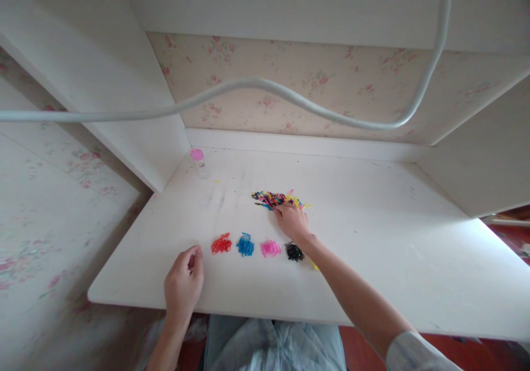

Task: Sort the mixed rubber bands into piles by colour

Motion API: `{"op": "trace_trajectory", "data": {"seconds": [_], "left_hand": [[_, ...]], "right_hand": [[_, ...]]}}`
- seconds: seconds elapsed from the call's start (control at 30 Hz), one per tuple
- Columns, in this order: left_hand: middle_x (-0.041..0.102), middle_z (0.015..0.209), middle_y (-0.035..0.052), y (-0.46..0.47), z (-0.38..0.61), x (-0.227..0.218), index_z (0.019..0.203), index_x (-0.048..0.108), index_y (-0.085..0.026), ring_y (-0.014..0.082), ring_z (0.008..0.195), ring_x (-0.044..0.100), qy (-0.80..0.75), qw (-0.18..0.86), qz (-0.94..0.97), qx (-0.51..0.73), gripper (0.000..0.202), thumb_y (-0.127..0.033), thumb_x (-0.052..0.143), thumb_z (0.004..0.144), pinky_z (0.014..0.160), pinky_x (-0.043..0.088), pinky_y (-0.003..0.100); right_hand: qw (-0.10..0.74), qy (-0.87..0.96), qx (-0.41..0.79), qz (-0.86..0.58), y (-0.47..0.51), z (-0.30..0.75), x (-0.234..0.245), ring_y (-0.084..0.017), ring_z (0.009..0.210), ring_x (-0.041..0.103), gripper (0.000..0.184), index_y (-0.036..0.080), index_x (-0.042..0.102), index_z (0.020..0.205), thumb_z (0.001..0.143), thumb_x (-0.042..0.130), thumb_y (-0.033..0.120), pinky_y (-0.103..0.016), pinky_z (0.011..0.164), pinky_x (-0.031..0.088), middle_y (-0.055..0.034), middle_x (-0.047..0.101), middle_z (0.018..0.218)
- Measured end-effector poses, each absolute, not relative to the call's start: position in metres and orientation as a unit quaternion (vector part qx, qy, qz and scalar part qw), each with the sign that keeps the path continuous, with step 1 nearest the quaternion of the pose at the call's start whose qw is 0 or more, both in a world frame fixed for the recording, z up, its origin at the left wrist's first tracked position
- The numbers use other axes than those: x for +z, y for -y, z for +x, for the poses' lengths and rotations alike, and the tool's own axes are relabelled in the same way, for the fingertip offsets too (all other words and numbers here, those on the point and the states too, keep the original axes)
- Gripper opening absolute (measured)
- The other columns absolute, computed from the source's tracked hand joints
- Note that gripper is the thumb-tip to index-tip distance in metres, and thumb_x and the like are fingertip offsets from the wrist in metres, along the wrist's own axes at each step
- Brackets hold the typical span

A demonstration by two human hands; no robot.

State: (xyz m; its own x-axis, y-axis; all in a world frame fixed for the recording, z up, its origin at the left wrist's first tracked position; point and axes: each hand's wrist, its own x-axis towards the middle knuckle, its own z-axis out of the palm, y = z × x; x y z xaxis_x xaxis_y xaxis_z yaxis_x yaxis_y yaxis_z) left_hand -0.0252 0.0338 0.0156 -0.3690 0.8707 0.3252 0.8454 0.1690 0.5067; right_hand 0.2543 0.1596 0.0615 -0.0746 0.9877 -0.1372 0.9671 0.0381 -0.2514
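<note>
A mixed pile of small coloured rubber bands (267,197) lies at mid-table, with black, pink, yellow and blue ones among them. My right hand (293,221) reaches into its near edge, fingers bent together and pressed down on the bands; what the fingertips hold is hidden. Resting near the front left of the table, my left hand (184,280) is loosely closed, and nothing shows in it. Sorted heaps run in a row: red bands (221,243), blue bands (245,244), pink bands (270,248) and black bands (295,251). Yellow bands (315,265) peek out behind my right forearm.
A small clear container with a pink top (197,154) stands at the back left of the white table (385,238). A thick white cable (256,83) crosses the view above. Side panels and a flowered wall (265,106) enclose the back.
</note>
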Motion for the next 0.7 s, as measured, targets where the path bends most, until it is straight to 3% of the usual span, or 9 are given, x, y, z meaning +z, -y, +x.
{"op": "trace_trajectory", "data": {"seconds": [0.23, 0.47, 0.7], "left_hand": [[0.069, 0.087, 0.0046, -0.033, -0.024, 0.018, 0.096, 0.064, -0.019, 0.0149, 0.071, 0.062, -0.764, 0.028, 0.567, 0.307, 0.027, -0.038, 0.048, 0.087, 0.068, 0.045, 0.025], [0.07, 0.09, 0.0032, -0.031, -0.019, 0.02, 0.096, 0.064, -0.02, 0.0134, 0.072, 0.063, -0.764, 0.033, 0.566, 0.309, 0.025, -0.037, 0.049, 0.086, 0.069, 0.044, 0.024], [0.07, 0.089, 0.0032, -0.031, -0.018, 0.02, 0.096, 0.064, -0.019, 0.0129, 0.072, 0.063, -0.76, 0.036, 0.567, 0.316, 0.025, -0.037, 0.048, 0.087, 0.069, 0.045, 0.023]], "right_hand": [[0.058, 0.732, 0.143, -0.663, -0.15, 0.267, 0.072, -0.018, 0.092, 0.059, 0.037, 0.03, 0.064, 0.111, 0.097, 0.032, 0.04, -0.027, 0.071, 0.04, -0.0033, 0.062, 0.113], [0.084, 0.76, 0.169, -0.622, -0.125, 0.256, 0.08, -0.014, 0.083, 0.059, 0.034, 0.024, 0.07, 0.087, 0.095, 0.038, 0.036, -0.023, 0.067, 0.035, -0.0021, 0.065, 0.093], [0.073, 0.806, 0.179, -0.56, -0.103, 0.219, 0.08, -0.011, 0.075, 0.059, 0.036, 0.028, 0.069, 0.087, 0.096, 0.035, 0.035, -0.022, 0.062, 0.033, 0.0012, 0.065, 0.091]]}}
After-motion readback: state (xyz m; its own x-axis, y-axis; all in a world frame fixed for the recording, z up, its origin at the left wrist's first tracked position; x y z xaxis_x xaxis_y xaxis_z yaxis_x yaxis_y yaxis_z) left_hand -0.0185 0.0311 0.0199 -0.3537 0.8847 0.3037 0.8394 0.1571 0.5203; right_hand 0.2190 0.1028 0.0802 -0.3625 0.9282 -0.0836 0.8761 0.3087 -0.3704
